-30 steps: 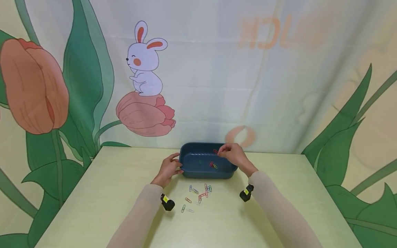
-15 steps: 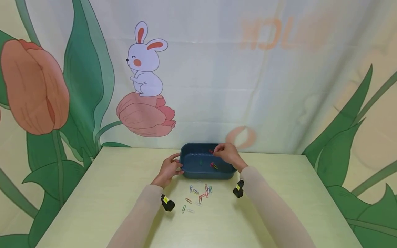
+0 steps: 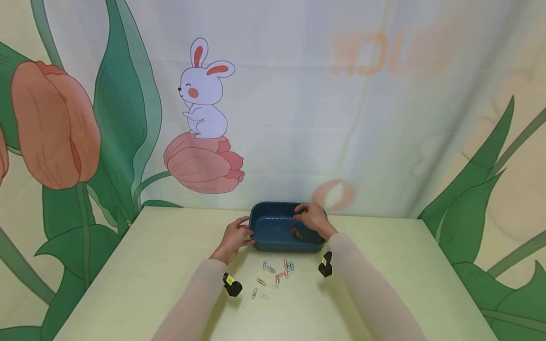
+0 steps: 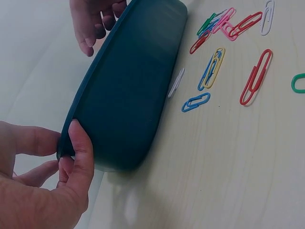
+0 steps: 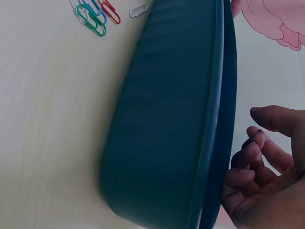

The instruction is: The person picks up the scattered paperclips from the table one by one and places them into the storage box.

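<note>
In the head view, a dark blue plastic bin [image 3: 287, 247] stands near the table's back edge. My left hand [image 3: 235, 237] holds its left end, thumb on the outer wall and fingers at the rim, as the left wrist view shows. Over the bin's right part hangs my right hand [image 3: 313, 219], thumb and forefinger apart with nothing between them; the right wrist view shows its other fingers loosely bent. On the bin's floor lie a yellow paper clip [image 3: 298, 234], a red paper clip [image 3: 294, 231] and a faint green paper clip [image 3: 278, 228].
Several coloured paper clips lie scattered on the table in front of the bin, among them a red clip [image 4: 256, 77], a yellow clip [image 4: 215, 69] and a blue clip [image 4: 195, 102]. A printed curtain [image 3: 277, 118] hangs right behind the table.
My right hand moved left over the bin, and its fingers spread apart. The red paper clip it was pinching is no longer seen at the fingertips. My left hand stays on the bin.
</note>
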A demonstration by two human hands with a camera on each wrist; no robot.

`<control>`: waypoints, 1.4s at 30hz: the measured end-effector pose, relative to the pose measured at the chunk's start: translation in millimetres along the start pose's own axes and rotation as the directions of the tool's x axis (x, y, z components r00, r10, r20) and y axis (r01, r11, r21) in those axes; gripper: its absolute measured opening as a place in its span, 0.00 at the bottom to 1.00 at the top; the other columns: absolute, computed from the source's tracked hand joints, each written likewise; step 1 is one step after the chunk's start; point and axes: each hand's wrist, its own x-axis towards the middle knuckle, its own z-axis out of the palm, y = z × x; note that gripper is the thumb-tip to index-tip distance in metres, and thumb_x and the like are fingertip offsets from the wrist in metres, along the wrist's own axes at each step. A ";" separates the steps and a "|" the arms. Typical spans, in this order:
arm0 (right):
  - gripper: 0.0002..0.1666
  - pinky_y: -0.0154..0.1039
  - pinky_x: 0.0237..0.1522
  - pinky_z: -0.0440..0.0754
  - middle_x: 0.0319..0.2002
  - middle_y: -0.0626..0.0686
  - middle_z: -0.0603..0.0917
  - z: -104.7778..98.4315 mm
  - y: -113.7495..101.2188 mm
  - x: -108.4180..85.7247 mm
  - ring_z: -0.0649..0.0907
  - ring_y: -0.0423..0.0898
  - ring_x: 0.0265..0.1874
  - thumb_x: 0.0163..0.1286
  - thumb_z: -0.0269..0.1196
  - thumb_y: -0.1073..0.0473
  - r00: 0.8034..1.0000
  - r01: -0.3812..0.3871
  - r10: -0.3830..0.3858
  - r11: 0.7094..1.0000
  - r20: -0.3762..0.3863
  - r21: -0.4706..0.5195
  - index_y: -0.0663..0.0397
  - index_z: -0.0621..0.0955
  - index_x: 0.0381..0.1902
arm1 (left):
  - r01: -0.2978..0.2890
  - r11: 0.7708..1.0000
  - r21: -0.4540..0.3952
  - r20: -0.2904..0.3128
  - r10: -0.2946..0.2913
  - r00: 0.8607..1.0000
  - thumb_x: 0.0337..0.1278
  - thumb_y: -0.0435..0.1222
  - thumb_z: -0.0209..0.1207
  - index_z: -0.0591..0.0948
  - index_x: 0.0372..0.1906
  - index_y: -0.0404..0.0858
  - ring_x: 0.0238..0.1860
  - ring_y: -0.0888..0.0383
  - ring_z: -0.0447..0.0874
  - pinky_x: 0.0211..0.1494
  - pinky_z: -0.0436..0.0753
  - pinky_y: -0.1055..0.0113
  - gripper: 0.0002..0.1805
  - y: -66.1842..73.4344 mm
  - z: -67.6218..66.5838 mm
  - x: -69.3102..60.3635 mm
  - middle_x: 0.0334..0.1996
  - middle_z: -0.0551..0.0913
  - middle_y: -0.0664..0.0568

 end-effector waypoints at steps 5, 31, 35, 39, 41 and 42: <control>0.19 0.46 0.44 0.79 0.47 0.54 0.83 -4.5 -0.2 -6.0 0.81 0.51 0.41 0.67 0.64 0.54 1.000 0.013 -0.014 1.000 0.012 0.009 0.52 0.82 0.54 | -0.005 1.000 0.000 0.002 0.005 1.000 0.61 0.25 0.52 0.66 0.72 0.40 0.41 0.49 0.78 0.40 0.86 0.66 0.33 -0.1 1.3 -1.5 0.53 0.69 0.37; 0.17 0.42 0.36 0.70 0.15 0.46 0.68 -20.0 -20.6 -47.1 0.61 0.45 0.15 0.67 0.66 0.49 0.987 0.154 -0.156 0.986 0.027 0.067 0.41 0.84 0.52 | 0.004 1.000 0.018 -0.001 -0.004 1.000 0.62 0.25 0.50 0.65 0.72 0.40 0.45 0.45 0.78 0.43 0.87 0.64 0.32 1.2 2.9 -4.5 0.54 0.69 0.36; 0.16 0.40 0.32 0.70 0.17 0.47 0.71 -20.9 -22.4 -57.4 0.62 0.45 0.15 0.67 0.66 0.49 0.982 0.183 -0.186 0.980 0.026 0.073 0.41 0.85 0.52 | 0.005 1.000 0.013 -0.002 -0.005 1.000 0.61 0.25 0.50 0.65 0.72 0.40 0.45 0.46 0.78 0.44 0.87 0.63 0.33 0.0 3.5 -4.2 0.54 0.69 0.37; 0.15 0.38 0.26 0.67 0.19 0.49 0.75 -21.1 -23.3 -69.2 0.65 0.45 0.16 0.66 0.66 0.51 0.976 0.214 -0.216 0.974 0.016 0.075 0.42 0.85 0.50 | -0.003 1.000 0.006 -0.001 0.003 1.000 0.61 0.25 0.50 0.65 0.72 0.40 0.44 0.48 0.77 0.42 0.87 0.65 0.33 -1.4 3.2 -2.8 0.53 0.68 0.37; 0.14 0.38 0.25 0.65 0.20 0.50 0.76 -20.3 -22.0 -74.4 0.66 0.45 0.16 0.66 0.67 0.51 0.974 0.225 -0.227 0.972 0.007 0.072 0.41 0.86 0.49 | -0.006 1.000 0.004 0.000 0.006 1.000 0.62 0.25 0.50 0.65 0.72 0.40 0.44 0.48 0.77 0.41 0.86 0.66 0.32 -1.8 2.8 -1.8 0.52 0.68 0.38; 0.13 0.38 0.24 0.65 0.21 0.51 0.77 -19.6 -20.7 -76.7 0.67 0.45 0.16 0.65 0.67 0.51 0.974 0.226 -0.227 0.972 0.004 0.068 0.41 0.86 0.48 | -0.006 1.000 0.004 0.000 0.006 1.000 0.62 0.25 0.50 0.65 0.72 0.40 0.43 0.48 0.77 0.40 0.86 0.67 0.32 -2.0 2.6 -1.3 0.52 0.69 0.38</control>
